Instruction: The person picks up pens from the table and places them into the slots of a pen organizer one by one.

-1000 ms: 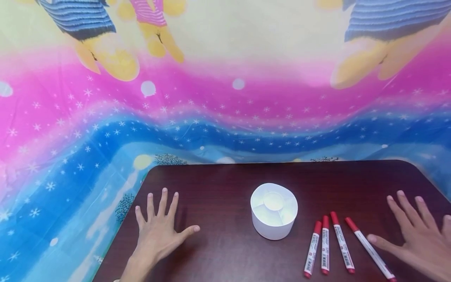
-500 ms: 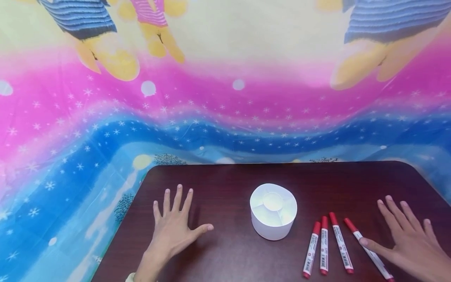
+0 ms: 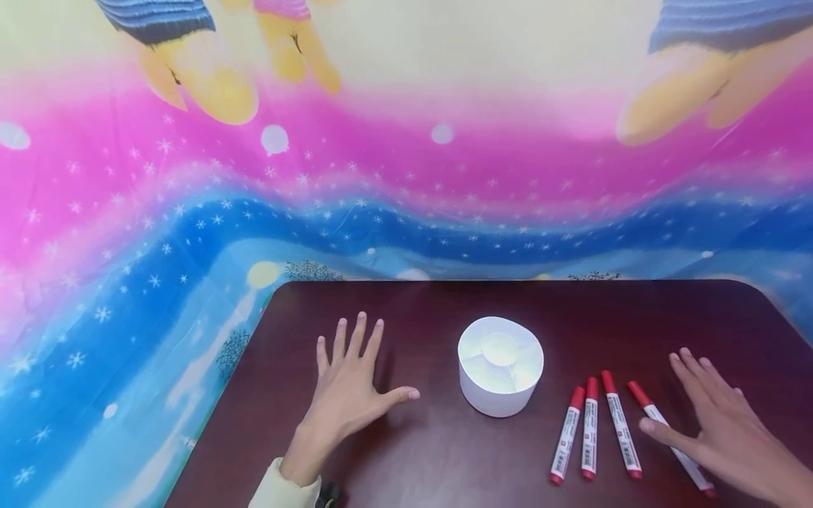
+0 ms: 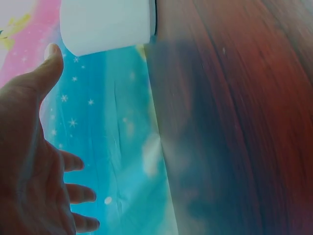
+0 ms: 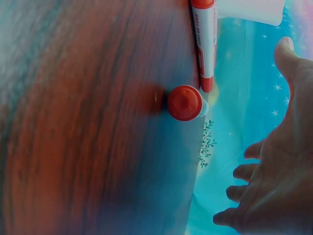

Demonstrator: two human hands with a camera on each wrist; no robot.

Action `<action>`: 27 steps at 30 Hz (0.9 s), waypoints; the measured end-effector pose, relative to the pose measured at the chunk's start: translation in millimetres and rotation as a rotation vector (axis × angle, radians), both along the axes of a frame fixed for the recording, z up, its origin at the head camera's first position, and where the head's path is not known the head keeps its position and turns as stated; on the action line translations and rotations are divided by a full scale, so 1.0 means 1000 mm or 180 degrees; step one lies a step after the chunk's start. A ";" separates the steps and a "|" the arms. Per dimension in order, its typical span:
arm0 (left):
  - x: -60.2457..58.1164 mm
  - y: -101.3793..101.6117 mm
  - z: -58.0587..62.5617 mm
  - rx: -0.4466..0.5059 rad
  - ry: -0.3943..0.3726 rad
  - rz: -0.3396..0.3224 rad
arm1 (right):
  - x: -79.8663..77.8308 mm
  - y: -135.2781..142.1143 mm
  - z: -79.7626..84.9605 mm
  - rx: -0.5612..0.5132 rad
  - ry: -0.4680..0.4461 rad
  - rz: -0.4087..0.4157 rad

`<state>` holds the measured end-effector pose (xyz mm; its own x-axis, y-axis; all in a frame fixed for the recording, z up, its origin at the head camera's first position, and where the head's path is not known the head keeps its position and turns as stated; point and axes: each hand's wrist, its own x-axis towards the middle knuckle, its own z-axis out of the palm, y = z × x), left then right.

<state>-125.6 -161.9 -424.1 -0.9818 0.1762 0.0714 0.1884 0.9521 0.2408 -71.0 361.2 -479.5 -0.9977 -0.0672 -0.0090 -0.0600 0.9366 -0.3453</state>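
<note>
A white round container (image 3: 500, 398) with inner compartments stands upright on the dark table; no item shows inside it. To its right lie several red-capped white markers, among them the leftmost marker (image 3: 567, 439) and the rightmost marker (image 3: 688, 466). My left hand (image 3: 349, 391), fingers spread and holding nothing, is left of the container and apart from it. Over the rightmost marker, my right hand (image 3: 720, 416) hovers with straight fingers and partly hides it. In the right wrist view one marker's red end (image 5: 185, 104) faces the camera, apart from the palm.
The dark brown table (image 3: 406, 458) has rounded far corners. Behind it hangs a pink and blue patterned cloth (image 3: 406, 183). A pale sleeve (image 3: 286, 487) covers the left wrist, with a black object (image 3: 327, 494) beside it.
My left hand has moved right, closer to the container. My right hand has shifted left over the rightmost marker. The head view has tilted slightly. The container and markers keep their places.
</note>
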 end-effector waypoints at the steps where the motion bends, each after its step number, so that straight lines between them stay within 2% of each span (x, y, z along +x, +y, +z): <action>1: -0.001 0.002 0.001 0.0007 0.0006 -0.0021 | -0.001 0.000 0.001 -0.0003 -0.0044 -0.0012; 11: -0.009 0.022 0.005 0.0144 -0.0032 -0.0297 | 0.000 0.001 0.006 -0.0207 -0.0326 -0.0029; 20: -0.009 0.038 0.001 0.0363 -0.0137 -0.0585 | 0.003 -0.001 0.012 -0.0060 -0.0495 -0.0097; 27: -0.010 0.049 -0.004 0.0467 -0.0081 -0.0795 | 0.006 -0.003 0.011 0.0030 -0.0585 -0.0177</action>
<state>-135.4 -113.1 -428.0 -0.9111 0.4023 0.0898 0.4047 0.8317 0.3801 -65.3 358.6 -468.2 -0.9814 -0.0112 -0.1918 0.0552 0.9399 -0.3369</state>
